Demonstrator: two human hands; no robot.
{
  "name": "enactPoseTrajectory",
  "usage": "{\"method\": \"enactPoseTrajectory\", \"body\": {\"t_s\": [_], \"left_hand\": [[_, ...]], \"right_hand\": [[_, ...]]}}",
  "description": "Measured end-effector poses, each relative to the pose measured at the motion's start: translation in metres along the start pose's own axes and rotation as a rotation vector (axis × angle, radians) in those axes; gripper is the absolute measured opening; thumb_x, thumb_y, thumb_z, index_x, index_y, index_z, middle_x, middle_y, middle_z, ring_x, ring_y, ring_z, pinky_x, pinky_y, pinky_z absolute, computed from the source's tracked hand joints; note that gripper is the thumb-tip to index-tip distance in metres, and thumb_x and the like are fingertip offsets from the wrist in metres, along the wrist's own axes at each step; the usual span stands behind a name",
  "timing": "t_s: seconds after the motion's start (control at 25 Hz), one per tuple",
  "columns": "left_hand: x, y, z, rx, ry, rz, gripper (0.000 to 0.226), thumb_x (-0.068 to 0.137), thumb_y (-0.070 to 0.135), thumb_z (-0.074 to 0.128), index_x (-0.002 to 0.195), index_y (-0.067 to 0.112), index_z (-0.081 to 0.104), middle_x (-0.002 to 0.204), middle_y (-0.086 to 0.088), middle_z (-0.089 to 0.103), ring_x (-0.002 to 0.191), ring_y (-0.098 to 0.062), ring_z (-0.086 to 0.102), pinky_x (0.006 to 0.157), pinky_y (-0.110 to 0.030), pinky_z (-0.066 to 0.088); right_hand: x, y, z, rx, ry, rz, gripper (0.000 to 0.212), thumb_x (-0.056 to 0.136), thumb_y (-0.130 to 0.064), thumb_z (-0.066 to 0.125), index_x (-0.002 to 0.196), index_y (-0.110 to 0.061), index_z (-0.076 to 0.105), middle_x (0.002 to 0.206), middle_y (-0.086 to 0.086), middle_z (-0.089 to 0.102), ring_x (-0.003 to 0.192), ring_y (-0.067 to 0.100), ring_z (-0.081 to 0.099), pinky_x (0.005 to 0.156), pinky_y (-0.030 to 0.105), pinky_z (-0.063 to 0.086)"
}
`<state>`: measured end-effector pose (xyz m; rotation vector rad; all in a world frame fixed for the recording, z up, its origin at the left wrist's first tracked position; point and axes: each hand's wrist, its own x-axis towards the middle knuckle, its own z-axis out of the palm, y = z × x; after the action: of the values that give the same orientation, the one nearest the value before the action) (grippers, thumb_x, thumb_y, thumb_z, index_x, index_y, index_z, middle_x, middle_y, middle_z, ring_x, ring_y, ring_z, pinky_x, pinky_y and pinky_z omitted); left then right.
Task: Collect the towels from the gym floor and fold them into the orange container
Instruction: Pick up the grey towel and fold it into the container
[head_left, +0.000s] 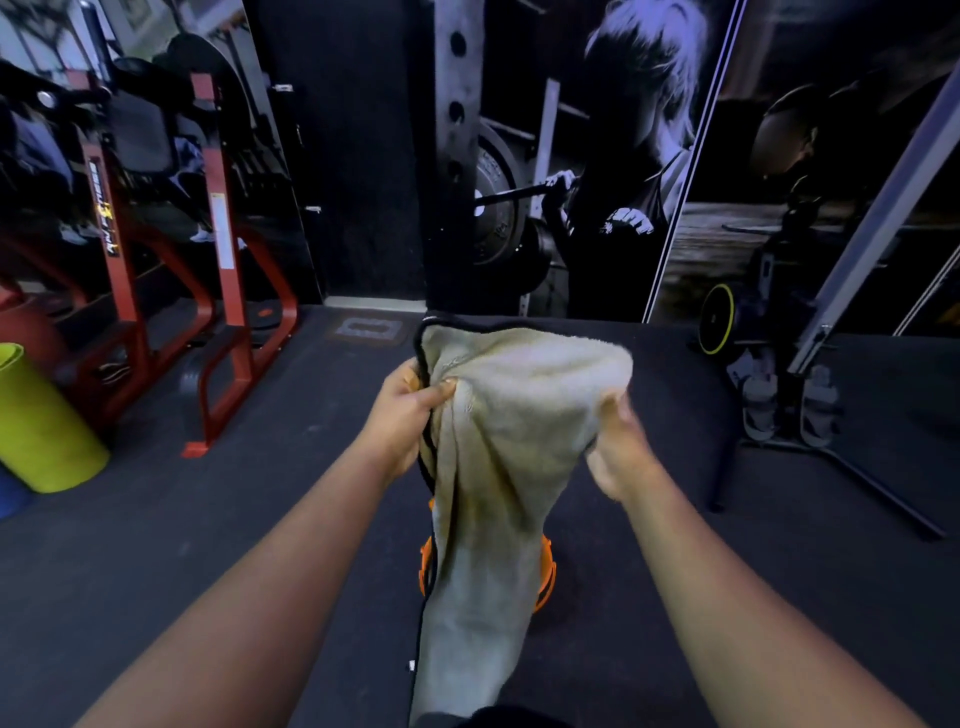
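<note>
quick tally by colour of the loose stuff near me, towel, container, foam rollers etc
Beige: 1, the towel, held by the left hand and right hand
Orange: 1, the container, mostly hidden behind the towel
Yellow-green: 1, the foam roller
Blue: 1, a partly cut-off object at the left edge
Total: 4

Beige black-edged towel (498, 467) hanging lengthwise, bunched at top, over mostly hidden orange container (546, 571) on floor.
</note>
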<state>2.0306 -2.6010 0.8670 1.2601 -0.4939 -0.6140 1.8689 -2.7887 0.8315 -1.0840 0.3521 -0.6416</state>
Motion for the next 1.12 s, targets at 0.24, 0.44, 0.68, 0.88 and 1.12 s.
{"method": "enactPoseTrajectory", "body": {"t_s": [0.24, 0.44, 0.68, 0.88, 1.12], "left_hand": [[0.018, 0.027, 0.001, -0.234, -0.041, -0.038, 0.056, 0.1, 0.04, 0.061, 0.14, 0.001, 0.055, 0.129, -0.021, 0.066, 0.12, -0.034, 0.065, 0.102, -0.05, 0.054], [-0.026, -0.05, -0.045, 0.067, -0.238, -0.265, 0.073, 0.077, 0.038, 0.087, 0.136, 0.005, 0.059, 0.137, -0.025, 0.061, 0.126, -0.038, 0.061, 0.105, -0.049, 0.051], [-0.009, -0.029, -0.057, -0.116, -0.081, -0.11, 0.049, 0.091, 0.02, 0.074, 0.134, 0.002, 0.06, 0.128, -0.019, 0.068, 0.12, -0.036, 0.065, 0.101, -0.048, 0.054], [-0.029, -0.053, -0.043, 0.202, -0.199, -0.145, 0.036, 0.094, 0.011, 0.071, 0.129, 0.015, 0.068, 0.119, -0.012, 0.074, 0.11, -0.027, 0.07, 0.093, -0.04, 0.057], [0.007, 0.009, -0.026, -0.235, -0.1, -0.092, 0.051, 0.1, 0.032, 0.063, 0.139, -0.001, 0.056, 0.133, -0.024, 0.064, 0.124, -0.036, 0.063, 0.104, -0.051, 0.051]], "right_hand": [[-0.027, 0.049, 0.025, -0.327, -0.151, 0.246, 0.02, 0.094, -0.004, 0.066, 0.113, -0.008, 0.07, 0.108, 0.012, 0.076, 0.095, 0.02, 0.073, 0.075, 0.024, 0.058], [-0.01, 0.014, 0.032, -0.118, -0.012, 0.155, 0.023, 0.098, -0.011, 0.063, 0.119, -0.004, 0.065, 0.109, 0.013, 0.075, 0.098, 0.022, 0.072, 0.076, 0.027, 0.059], [-0.006, -0.002, 0.017, -0.083, 0.0, 0.171, 0.036, 0.097, -0.015, 0.065, 0.129, 0.002, 0.06, 0.121, 0.023, 0.07, 0.113, 0.034, 0.068, 0.094, 0.043, 0.057], [0.016, -0.017, 0.001, 0.019, 0.071, 0.085, 0.043, 0.094, -0.034, 0.068, 0.127, -0.006, 0.063, 0.123, 0.016, 0.07, 0.119, 0.033, 0.065, 0.095, 0.045, 0.056], [-0.014, 0.035, -0.017, -0.379, -0.194, 0.276, 0.055, 0.073, -0.043, 0.084, 0.116, -0.011, 0.071, 0.11, 0.01, 0.076, 0.105, 0.025, 0.069, 0.09, 0.04, 0.052]]}}
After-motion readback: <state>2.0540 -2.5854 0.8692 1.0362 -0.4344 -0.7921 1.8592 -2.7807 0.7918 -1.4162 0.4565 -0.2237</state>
